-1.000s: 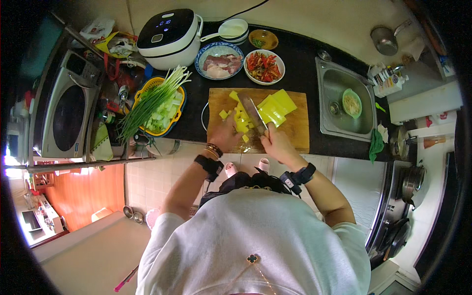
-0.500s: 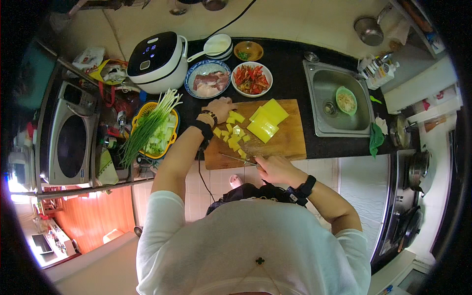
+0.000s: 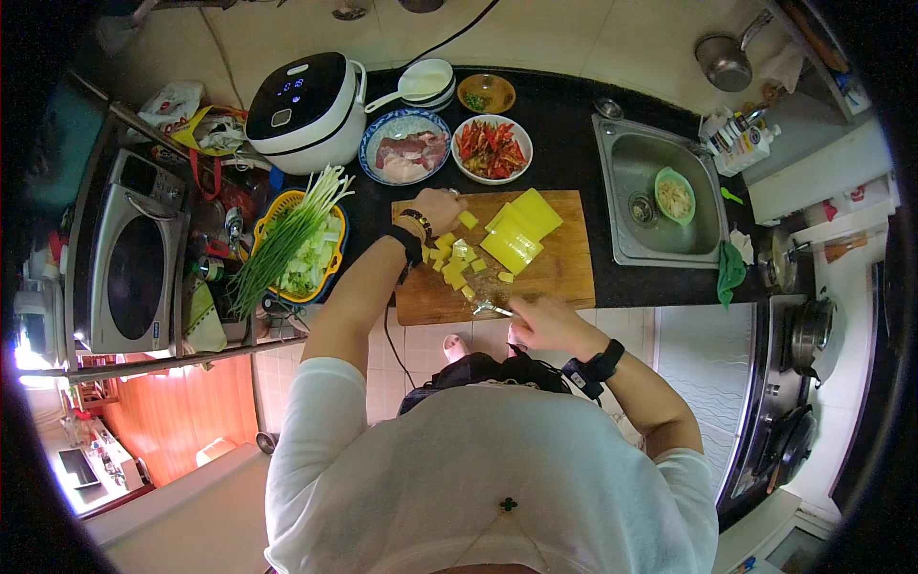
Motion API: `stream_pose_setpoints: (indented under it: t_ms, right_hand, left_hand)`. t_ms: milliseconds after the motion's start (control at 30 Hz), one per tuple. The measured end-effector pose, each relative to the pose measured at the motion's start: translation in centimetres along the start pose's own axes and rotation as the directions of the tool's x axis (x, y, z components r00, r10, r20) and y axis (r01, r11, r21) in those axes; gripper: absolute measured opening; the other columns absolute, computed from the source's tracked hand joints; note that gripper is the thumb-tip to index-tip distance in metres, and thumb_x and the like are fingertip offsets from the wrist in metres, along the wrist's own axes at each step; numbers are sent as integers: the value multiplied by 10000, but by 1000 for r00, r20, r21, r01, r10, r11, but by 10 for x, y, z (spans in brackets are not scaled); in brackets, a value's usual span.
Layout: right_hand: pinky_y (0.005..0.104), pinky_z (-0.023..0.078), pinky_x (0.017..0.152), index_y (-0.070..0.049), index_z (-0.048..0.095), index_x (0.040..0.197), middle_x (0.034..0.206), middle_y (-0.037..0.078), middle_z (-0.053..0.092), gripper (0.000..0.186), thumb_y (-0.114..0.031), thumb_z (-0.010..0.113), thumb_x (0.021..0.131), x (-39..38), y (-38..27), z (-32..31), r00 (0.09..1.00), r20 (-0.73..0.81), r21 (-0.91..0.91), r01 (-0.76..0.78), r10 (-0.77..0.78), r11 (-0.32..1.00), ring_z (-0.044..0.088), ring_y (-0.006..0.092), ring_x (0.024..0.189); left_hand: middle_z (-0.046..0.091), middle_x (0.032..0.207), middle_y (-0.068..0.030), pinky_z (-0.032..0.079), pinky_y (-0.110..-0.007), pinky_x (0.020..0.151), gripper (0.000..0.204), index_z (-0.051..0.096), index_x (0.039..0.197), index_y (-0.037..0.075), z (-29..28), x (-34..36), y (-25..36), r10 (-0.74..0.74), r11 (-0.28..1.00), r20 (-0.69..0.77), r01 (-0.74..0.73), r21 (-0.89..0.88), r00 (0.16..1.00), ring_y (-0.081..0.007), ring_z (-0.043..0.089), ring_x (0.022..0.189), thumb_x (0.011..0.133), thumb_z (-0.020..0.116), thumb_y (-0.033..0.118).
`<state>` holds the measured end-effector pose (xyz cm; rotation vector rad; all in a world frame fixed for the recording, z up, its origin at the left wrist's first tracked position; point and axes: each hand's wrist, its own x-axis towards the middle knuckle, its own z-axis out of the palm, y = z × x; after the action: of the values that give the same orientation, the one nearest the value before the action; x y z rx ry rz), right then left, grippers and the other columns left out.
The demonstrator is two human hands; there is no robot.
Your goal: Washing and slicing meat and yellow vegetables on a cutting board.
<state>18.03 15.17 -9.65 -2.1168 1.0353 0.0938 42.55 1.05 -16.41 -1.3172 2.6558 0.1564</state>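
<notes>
My right hand (image 3: 553, 323) grips a knife (image 3: 491, 307) at the near edge of the wooden cutting board (image 3: 421, 301); its blade, bright with glare, points left over the board. At the board's far left edge lies my left hand (image 3: 438, 209) with curled fingers, right beside a small yellow piece (image 3: 468, 219). Whether those fingers hold anything is hidden. Several yellow cubes (image 3: 454, 263) lie scattered between the hands. Farther right on the board, flat smooth yellow slabs (image 3: 521, 234) overlap; their kind I cannot tell.
Behind the board stand a bowl of cut red peppers (image 3: 491, 151), a plate of raw meat (image 3: 406, 158), a small brown bowl (image 3: 486, 93) and a rice cooker (image 3: 306, 110). Left is a yellow basket (image 3: 337, 263) with green onions (image 3: 292, 239). A sink (image 3: 617, 191) holds a green bowl (image 3: 675, 196).
My left hand has shifted slightly right along the board's far edge. The knife in my right hand has turned and its blade catches the light. Some yellow pieces have moved apart.
</notes>
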Motion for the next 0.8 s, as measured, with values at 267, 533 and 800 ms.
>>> stream_pose_setpoints:
  t_ms: [267,533,800]
  right_hand:
    - [488,451,568,-12,466,984,656,225,574,273,-198,472,785,28,-13,4,1000,-22,-147,17,-20,989,572,388,634]
    - [479,454,628,43,418,1000,744,248,578,347,-211,499,778,57,-39,44,1000,-23,13,4,-3,1000,575,390,710]
    - [492,436,574,66,393,929,680,237,569,303,-151,514,754,45,-31,54,969,-230,156,-57,92,986,568,396,637]
  left_hand:
    - [567,956,-120,482,-397,671,345,509,1074,109,12,-3,-13,-75,991,-125,60,-124,989,-275,572,865,758,573,228]
    - [597,941,-120,482,-389,629,307,545,1052,147,-11,20,-5,72,997,119,-70,-22,990,-267,598,815,754,559,222]
    - [595,918,-112,458,-391,745,353,549,1063,120,-13,16,-21,2,978,103,20,-210,995,-275,561,895,742,577,263]
